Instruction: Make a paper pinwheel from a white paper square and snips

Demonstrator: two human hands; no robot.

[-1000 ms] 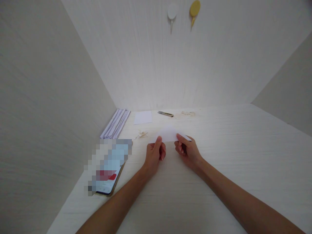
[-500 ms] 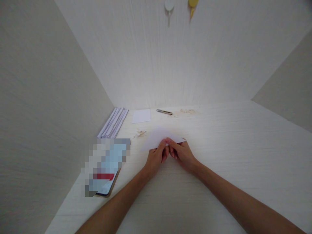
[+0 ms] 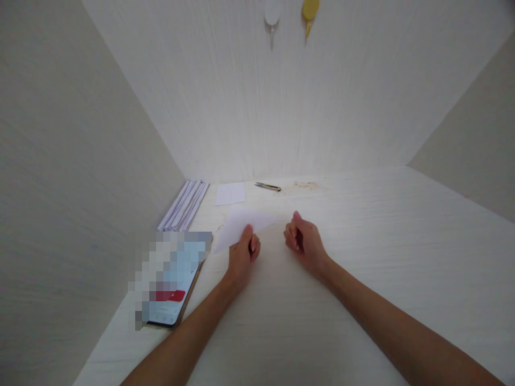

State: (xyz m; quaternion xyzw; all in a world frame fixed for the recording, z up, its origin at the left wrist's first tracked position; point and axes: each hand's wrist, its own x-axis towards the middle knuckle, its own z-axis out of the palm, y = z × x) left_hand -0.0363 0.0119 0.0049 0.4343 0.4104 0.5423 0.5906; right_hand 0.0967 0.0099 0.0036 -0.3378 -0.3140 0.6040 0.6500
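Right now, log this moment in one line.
left hand: pinching white paper sheet | right hand: curled, empty | white tabletop

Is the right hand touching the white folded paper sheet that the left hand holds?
Apart. The head view shows the right hand curled into a loose fist, with bare tabletop between it and the white folded paper sheet pinched by the left hand.

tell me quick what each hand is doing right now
Left hand: closed, pinching the white paper sheet.
Right hand: loosely curled, holding nothing, apart from the sheet.

white paper point(image 3: 241, 225), pale wood-grain table point(image 3: 362, 241), yellow hook point(image 3: 309, 10) (beside a white one point(image 3: 272, 12)).
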